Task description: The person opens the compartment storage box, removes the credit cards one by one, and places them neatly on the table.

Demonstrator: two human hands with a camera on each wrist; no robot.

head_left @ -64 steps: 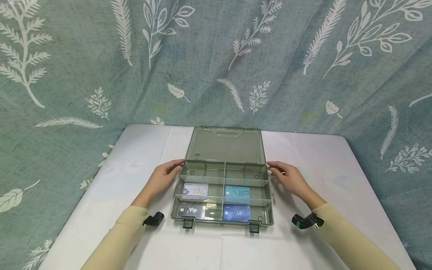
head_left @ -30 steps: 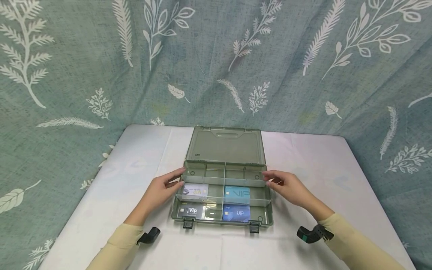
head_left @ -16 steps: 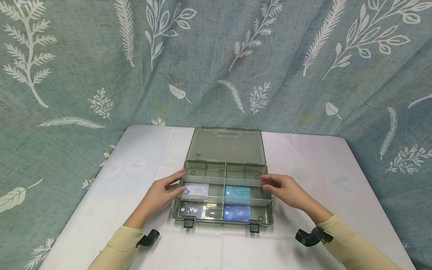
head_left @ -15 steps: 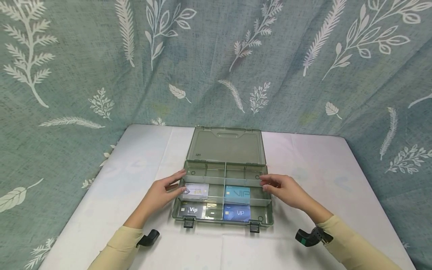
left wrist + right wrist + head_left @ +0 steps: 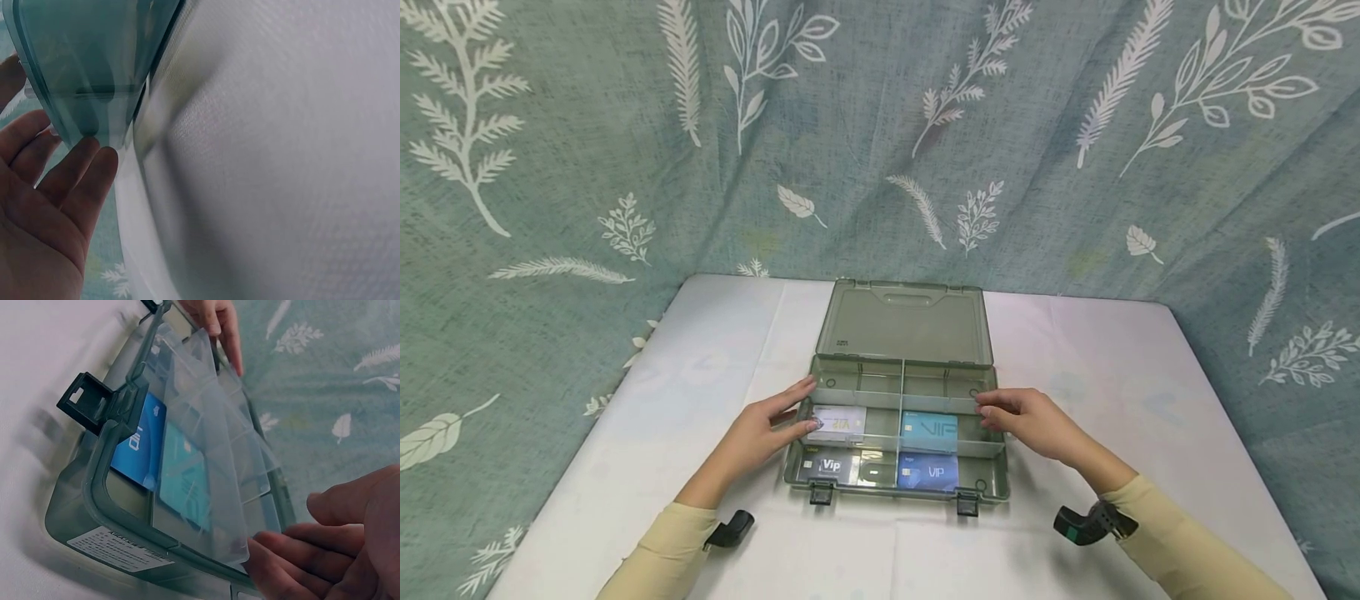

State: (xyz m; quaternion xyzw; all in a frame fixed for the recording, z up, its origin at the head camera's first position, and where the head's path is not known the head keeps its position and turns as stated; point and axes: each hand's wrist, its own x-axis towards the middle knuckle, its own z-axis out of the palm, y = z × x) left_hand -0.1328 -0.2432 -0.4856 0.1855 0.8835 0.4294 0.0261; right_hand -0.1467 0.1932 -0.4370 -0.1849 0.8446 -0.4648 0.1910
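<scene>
A translucent grey-green compartment box point(image 5: 997, 481) lies with its lid point(image 5: 904, 325) folded back. Clear dividers point(image 5: 880, 398) split it into several compartments. In the middle row sit a white card point(image 5: 838, 421) and a teal VIP card point(image 5: 929, 430); in the front row, a dark Vip card point(image 5: 829, 467) and a blue VIP card point(image 5: 928, 472). My left hand point(image 5: 760, 433) rests at the left side, fingers against the outer wall and thumb over the rim. My right hand point(image 5: 1037, 425) is at the right rim, its fingertips by a divider's end and its thumb apart from them in the right wrist view.
Two dark latches point(image 5: 821, 494) hang from the box's front edge. A white cloth point(image 5: 820, 558) covers the table, and a leaf-patterned green curtain point(image 5: 865, 142) stands behind and at both sides. A printed label point(image 5: 115, 550) is on the box's outer wall.
Both hands have moved nearer along the sides from the box's back corners. The right fingertips have come inward over the rim. Box and cards look unmoved.
</scene>
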